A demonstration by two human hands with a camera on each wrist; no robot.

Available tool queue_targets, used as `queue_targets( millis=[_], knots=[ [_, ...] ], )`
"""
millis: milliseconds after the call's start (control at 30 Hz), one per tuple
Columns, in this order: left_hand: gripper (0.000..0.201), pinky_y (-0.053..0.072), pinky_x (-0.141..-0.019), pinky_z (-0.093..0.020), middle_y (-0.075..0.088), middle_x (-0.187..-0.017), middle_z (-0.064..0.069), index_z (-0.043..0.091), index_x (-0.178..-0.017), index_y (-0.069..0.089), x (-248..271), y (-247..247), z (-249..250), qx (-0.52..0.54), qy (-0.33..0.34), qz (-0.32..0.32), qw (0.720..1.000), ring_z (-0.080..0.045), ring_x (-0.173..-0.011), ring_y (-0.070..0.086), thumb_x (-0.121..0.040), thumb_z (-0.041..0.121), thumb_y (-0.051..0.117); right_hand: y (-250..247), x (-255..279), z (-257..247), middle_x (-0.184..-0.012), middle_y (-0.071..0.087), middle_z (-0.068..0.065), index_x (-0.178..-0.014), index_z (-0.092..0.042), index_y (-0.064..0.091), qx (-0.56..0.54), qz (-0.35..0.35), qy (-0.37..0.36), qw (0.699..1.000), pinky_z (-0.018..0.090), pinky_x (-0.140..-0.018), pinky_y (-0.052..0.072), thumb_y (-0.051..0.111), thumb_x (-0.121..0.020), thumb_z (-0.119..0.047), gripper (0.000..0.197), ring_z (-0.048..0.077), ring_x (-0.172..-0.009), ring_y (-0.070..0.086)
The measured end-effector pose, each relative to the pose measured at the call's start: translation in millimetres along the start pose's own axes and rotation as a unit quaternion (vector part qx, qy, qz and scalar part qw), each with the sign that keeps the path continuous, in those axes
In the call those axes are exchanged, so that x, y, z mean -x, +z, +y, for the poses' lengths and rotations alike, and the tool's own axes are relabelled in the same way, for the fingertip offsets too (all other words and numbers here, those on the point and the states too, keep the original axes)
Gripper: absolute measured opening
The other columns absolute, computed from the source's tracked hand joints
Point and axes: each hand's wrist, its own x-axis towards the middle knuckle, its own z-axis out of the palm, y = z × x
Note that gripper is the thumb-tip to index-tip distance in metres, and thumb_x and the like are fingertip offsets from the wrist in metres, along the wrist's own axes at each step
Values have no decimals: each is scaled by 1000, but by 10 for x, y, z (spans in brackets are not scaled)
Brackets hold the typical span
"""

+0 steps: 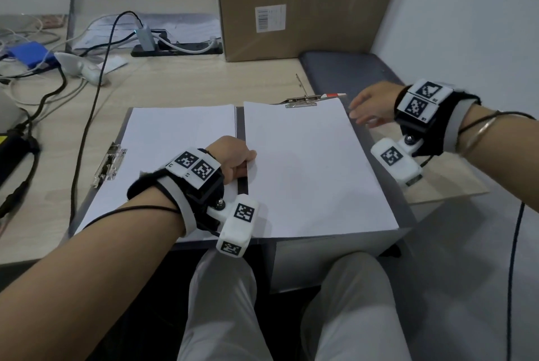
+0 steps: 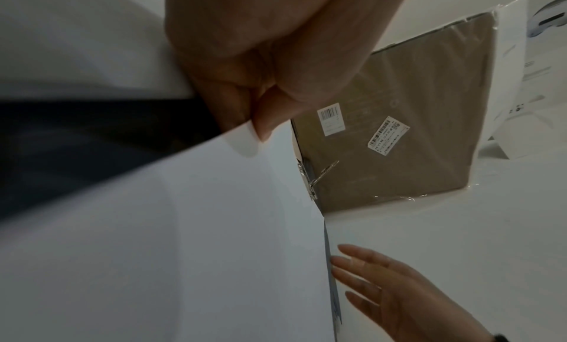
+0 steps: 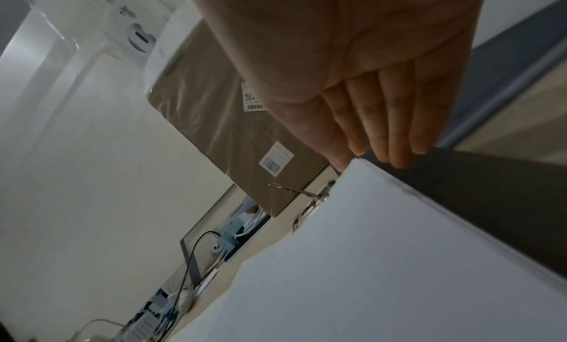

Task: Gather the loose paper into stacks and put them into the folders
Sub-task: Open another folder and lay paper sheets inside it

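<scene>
The left hand pinched the left edge of the right paper stack between thumb and curled fingers, near the middle of that edge, just over the dark spine of the open folder. The right hand was flat, with straight fingers held together, and it rested against the opposite long edge of the same stack, near its top right corner, on the folder's grey cover. So the stack lay between the two hands, under the raised metal clip at its top edge. The step in hand seemed to be squaring this stack before clamping it. To do it well, the right hand should push the sheets gently toward the left hand, so that all edges become even, and the top edge should go fully under the clip before the lever is closed. A second paper stack lay on the left side, just beside the first, with its own side clip at its left edge. Behind them stood a cardboard box.
</scene>
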Motion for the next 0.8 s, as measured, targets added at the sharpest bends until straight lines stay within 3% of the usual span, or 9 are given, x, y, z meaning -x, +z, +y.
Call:
queue_targets(
  millis=[167,233,333,433,500,567,667,733,800],
  knots=[
    [25,49,-42,-13,53,-76,-4,13,-76,47,65,35,31,-7,15,2,1000,0,-34,56,-95,-3,48,182,155,301,-115,58,6,-123,-9,55,-10,4,-17,1000,19,-64,46,64,-86,-9,38,16,-101,56],
    [21,56,-55,-17,57,-80,-6,12,-76,48,101,46,71,-1,14,8,1000,-7,-50,65,-94,2,52,219,189,339,-126,57,5,-133,-8,49,-32,-29,-20,999,18,-68,45,63,-87,-11,48,15,-107,54],
    [12,56,-88,-35,62,-100,-13,8,-86,53,135,37,120,8,11,14,1000,-25,-90,65,-93,17,59,270,242,372,-134,53,2,-139,-8,43,-40,-44,-16,998,19,-72,44,64,-87,-14,56,17,-120,52],
    [19,54,-80,-30,60,-120,-16,3,-110,54,165,8,149,23,21,16,999,-25,-105,61,-96,16,55,309,260,403,-137,47,3,-141,-6,38,-55,-30,-16,998,28,-92,45,64,-87,-15,60,20,-128,48],
    [23,50,-88,-30,59,-127,-17,1,-118,52,178,-8,163,31,29,9,999,-26,-114,59,-98,12,51,333,277,413,-142,43,4,-143,-6,33,-69,-32,-12,997,31,-102,40,61,-89,-13,61,20,-130,45],
    [25,50,-92,-33,62,-112,-13,1,-122,51,209,-15,179,36,36,4,999,-24,-107,61,-98,7,47,337,301,415,-146,41,5,-144,-6,32,-81,-40,-17,996,32,-106,38,61,-89,-12,62,21,-132,43],
    [16,50,-86,-30,53,-84,-2,10,-90,52,276,9,196,16,45,-10,999,-17,-80,57,-97,-2,42,332,351,414,-145,44,4,-143,-5,34,-94,-36,-25,995,29,-101,42,60,-89,-10,60,20,-130,46],
    [27,47,-89,-31,49,-82,1,19,-79,46,292,8,180,-16,59,-25,998,-18,-84,52,-96,-2,44,339,398,433,-137,49,0,-139,-1,38,-106,-27,-40,993,23,-93,42,58,-90,-5,53,17,-124,49],
    [16,43,-84,-27,50,-86,-1,14,-87,51,330,-5,160,-47,74,-23,996,-18,-84,50,-96,2,47,331,464,472,-128,50,0,-136,-2,42,-110,12,-51,993,25,-100,39,59,-89,-2,50,17,-126,47]
  ],
)
